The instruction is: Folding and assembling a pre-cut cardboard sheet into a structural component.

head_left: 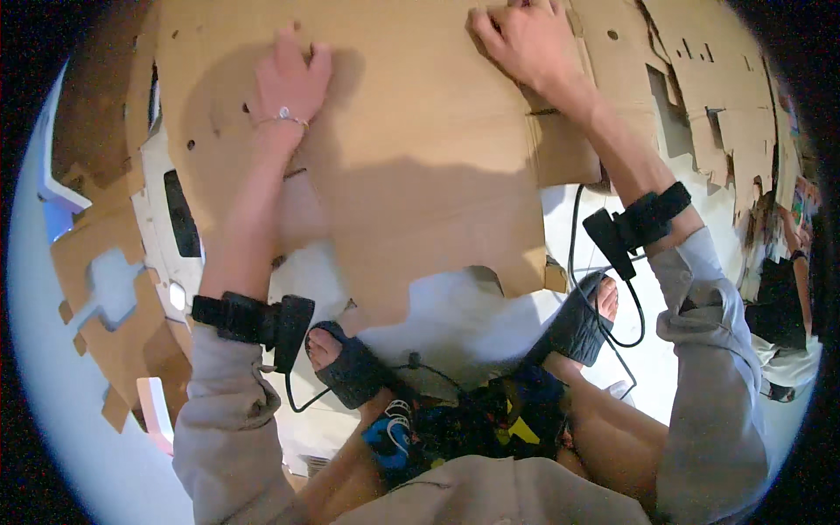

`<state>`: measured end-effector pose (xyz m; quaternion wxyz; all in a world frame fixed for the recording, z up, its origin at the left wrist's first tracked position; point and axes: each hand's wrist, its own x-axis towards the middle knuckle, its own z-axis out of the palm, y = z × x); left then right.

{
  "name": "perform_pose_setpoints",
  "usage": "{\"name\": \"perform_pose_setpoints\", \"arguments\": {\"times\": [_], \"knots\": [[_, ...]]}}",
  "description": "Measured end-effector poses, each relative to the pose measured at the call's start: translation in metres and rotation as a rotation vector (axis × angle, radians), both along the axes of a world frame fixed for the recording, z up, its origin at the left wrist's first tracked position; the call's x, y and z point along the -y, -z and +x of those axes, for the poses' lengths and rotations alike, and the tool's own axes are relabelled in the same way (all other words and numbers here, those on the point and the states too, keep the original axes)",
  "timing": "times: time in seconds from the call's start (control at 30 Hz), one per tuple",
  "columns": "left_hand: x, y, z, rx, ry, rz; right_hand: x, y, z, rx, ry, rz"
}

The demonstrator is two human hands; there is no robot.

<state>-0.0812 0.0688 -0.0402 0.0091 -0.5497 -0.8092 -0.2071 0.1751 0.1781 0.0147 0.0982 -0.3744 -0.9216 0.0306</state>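
Keeping the cardboard sheet flat before the feet likely takes even pressure from the left hand, thumb and fingers apart, and right hand, whose fingers' grip I cannot tell.

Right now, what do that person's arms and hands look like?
Both hands are bare, with a thin bracelet on the left wrist. Greyish sleeves are bunched up; each forearm wears a black strap with a black wedge and black cable.
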Motion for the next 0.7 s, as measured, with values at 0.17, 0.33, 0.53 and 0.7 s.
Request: {"name": "perform_pose_setpoints", "arguments": {"times": [0.17, 0.33, 0.53, 0.7], "knots": [[-0.036, -0.041, -0.007, -0.025, -0.097, -0.287, -0.029, 0.020, -0.017, -0.065, -0.015, 0.133], [-0.045, 0.002, -0.045, 0.049, 0.010, 0.080, -0.038, 0.009, -0.032, -0.032, 0.017, 0.155], [-0.029, 0.006, -0.044, -0.073, -0.094, -0.077, -0.009, 0.007, -0.036, 0.084, -0.065, 0.205], [-0.022, 0.015, -0.018, -0.068, 0.009, 0.099, -0.010, 0.011, -0.007, 0.040, -0.066, 0.182]]}}
